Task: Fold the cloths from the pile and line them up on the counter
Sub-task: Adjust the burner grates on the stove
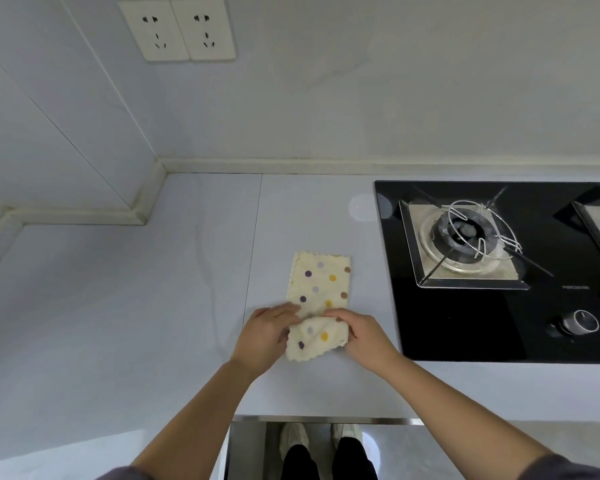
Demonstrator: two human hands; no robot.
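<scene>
On counter (118,306) beside hob (465,323), left hand (265,332) and right hand (364,336), fingers (336,314) pinching dotted cloth (321,282)

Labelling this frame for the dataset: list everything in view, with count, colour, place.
cloth: 1, cream with purple, yellow and brown dots, on the counter left of the hob, near end turned up into a fold
counter: 1, pale grey, across the lower view
hob: 1, black glass, set in the counter at right
burners: 2, steel, on the hob; the right one is cut off by the frame edge
knob: 1, silver, front of the hob
wall sockets: 2, white, side by side, upper left
shoes: 2, pale, on the floor below the counter edge
left hand: 1, grips the fold from the left
right hand: 1, fingers pinch the fold from the right
</scene>
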